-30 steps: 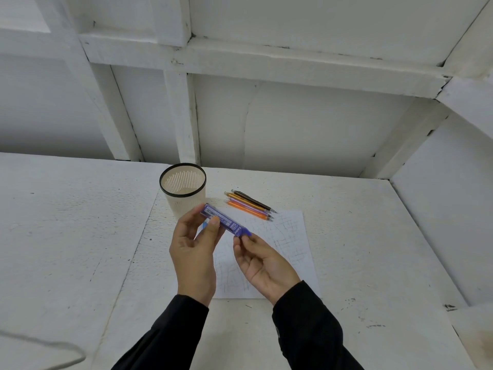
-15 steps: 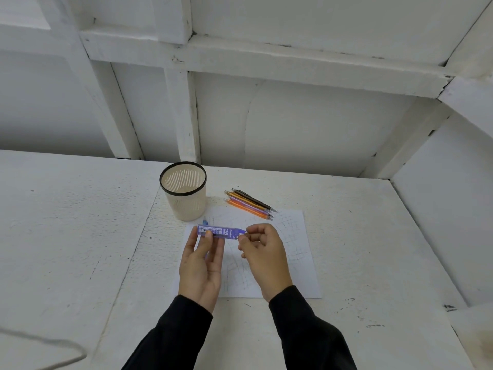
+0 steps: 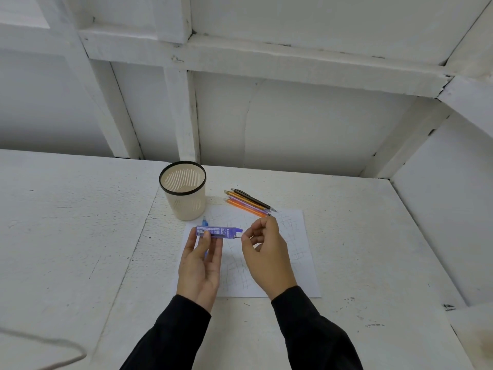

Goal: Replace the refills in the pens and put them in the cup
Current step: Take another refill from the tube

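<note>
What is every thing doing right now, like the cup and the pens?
Cup: upright, looks empty.
Pens: lying bunched, apart from the cup.
Purple refill case: held by left hand.
Thin refill: pinched by right hand at the case's end.
Paper: flat, scribbled on.

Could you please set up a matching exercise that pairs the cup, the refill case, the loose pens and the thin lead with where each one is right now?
Things
1. beige slotted plastic cup with a black rim
2. purple see-through refill case
3. bunch of orange, purple and black pens
4. thin grey lead

Places
A. pinched at the fingertips of the right hand
B. lying side by side on the white table
C. standing upright, left of the pens
D. held level in the left hand

Pairs: 1-C, 2-D, 3-B, 4-A
</note>
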Available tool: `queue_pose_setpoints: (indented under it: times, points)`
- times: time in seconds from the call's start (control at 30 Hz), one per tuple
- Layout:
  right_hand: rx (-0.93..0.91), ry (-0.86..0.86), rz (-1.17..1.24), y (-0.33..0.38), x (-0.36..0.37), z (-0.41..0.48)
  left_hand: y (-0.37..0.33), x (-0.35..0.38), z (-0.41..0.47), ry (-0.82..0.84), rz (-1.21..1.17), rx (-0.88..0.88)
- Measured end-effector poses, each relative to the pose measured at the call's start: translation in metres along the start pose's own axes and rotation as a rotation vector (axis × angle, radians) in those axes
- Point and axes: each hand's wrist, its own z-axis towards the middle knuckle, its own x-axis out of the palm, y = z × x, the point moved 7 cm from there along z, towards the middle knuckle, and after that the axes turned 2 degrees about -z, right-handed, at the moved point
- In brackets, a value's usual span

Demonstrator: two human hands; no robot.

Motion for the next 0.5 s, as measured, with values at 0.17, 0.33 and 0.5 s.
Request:
queue_pose_setpoints:
  times: [0.17, 0.33, 0.5]
  points:
    - [-0.061, 0.003, -0.122, 0.0034, -0.0039, -0.0002, 0.0013, 0.0004, -0.0004, -0.010, 0.001, -0.013]
    - [-0.116, 0.006, -0.249, 0.0043, -0.0061, 0.0000, 0.0014, 0.0014, 0.0001, -0.002, -0.006, -0.015]
    - [-0.143, 0.002, -0.320, 0.0039, -0.0060, 0.0003, 0.0021, 0.0007, 0.0008, 0.010, -0.016, -0.024]
